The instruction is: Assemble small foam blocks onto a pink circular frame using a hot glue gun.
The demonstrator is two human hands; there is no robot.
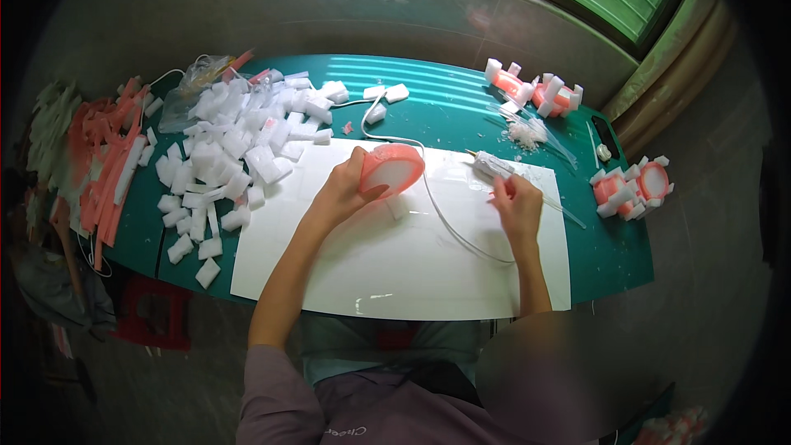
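Mauve short-sleeved shirt (284, 400) (forearms bare), no gloves.

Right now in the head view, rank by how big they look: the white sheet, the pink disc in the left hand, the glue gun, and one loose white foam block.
1. White sheet, by far largest.
2. Pink disc.
3. Glue gun, partly hidden by the right hand, so unsure against the disc.
4. Foam block, smallest.
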